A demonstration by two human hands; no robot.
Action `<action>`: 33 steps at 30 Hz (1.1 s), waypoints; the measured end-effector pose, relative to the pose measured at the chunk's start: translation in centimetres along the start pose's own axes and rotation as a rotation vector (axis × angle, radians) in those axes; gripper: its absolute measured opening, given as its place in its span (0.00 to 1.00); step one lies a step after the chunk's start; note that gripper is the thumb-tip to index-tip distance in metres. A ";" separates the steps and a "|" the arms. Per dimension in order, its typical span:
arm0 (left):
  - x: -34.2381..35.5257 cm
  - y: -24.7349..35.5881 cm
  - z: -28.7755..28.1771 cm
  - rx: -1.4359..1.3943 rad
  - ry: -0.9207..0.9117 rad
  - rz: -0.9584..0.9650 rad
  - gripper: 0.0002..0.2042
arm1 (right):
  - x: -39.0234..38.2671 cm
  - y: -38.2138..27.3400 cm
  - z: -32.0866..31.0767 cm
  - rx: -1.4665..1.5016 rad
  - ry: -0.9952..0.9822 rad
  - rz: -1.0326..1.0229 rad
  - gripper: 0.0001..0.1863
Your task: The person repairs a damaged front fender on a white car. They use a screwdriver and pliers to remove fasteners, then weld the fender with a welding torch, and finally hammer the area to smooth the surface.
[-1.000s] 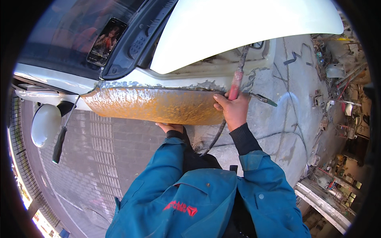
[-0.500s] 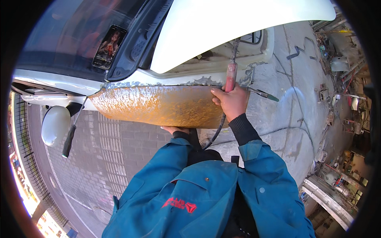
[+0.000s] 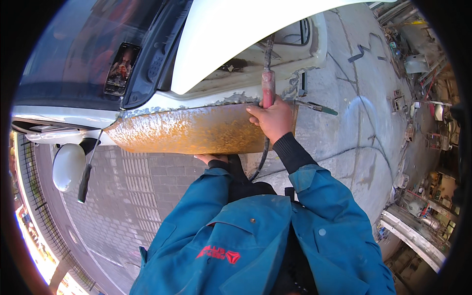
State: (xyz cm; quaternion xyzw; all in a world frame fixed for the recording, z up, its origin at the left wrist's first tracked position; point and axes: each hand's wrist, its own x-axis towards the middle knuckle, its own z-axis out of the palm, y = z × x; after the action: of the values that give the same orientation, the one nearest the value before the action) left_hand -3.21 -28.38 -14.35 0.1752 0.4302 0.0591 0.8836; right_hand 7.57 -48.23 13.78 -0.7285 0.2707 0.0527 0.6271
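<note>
Rusty panel (image 3: 196, 130) sits against the white car body (image 3: 231, 44), along its lower edge. R hand (image 3: 273, 118) at the panel's right end, fingers wrapped tight round a red-handled tool (image 3: 268, 86) w/ hose trailing down – tip up at the seam, prob. to work the joint. L hand (image 3: 211, 158) under the panel's bottom edge, bracing it – fingers mostly hidden, can't tell grip.

Fender panel (image 3: 196, 130): bare metal, matt, coated in rough orange rust, speckled. Strip along its top edge shows patchy grey, flaky finish. Raised hood (image 3: 236, 34): white paint, smooth, semi-gloss. Windshield (image 3: 83, 44): glossy glass, reflective. Tool (image 3: 268, 86) in right hand (image 3: 273, 118): reddish handle, dull, worn. Jacket (image 3: 255, 236): blue woven cloth, matt. Ground (image 3: 364, 123): rough grey concrete, stained; paving bricks (image 3: 132, 196) matt, textured.
</note>
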 end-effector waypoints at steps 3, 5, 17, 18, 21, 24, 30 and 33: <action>-0.5 0.3 0.4 -0.038 -0.017 -0.010 0.53 | 0.0 0.1 0.0 0.010 0.004 -0.021 0.17; -1.0 0.4 0.7 -0.077 0.042 -0.043 0.52 | 0.0 0.3 0.0 0.001 -0.005 -0.044 0.16; -2.9 1.0 1.8 0.017 -0.024 -0.025 0.52 | 0.2 -0.4 -0.7 -0.086 -0.031 -0.073 0.21; -2.9 1.2 1.5 0.005 0.012 -0.034 0.52 | 0.3 -0.3 -0.7 -0.082 -0.039 -0.071 0.22; -2.9 1.5 0.3 -0.033 -0.171 -0.075 0.52 | 0.4 0.1 -0.6 -0.056 -0.054 -0.057 0.22; -2.5 1.9 -0.9 -0.029 -0.125 -0.147 0.56 | 0.6 0.3 -0.6 -0.036 -0.047 -0.065 0.19; -2.4 2.8 -2.8 0.072 -0.065 -0.224 0.65 | 0.6 -0.1 -0.7 0.008 -0.036 -0.040 0.17; -2.1 2.6 -3.1 0.073 -0.034 -0.237 0.67 | 0.7 0.0 -0.7 -0.021 -0.042 -0.042 0.17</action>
State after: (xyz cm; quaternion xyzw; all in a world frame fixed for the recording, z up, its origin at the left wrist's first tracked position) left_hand -6.75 -25.67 -13.63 0.1562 0.4346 -0.0642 0.8847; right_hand 8.01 -49.14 13.64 -0.7391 0.2419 0.0576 0.6260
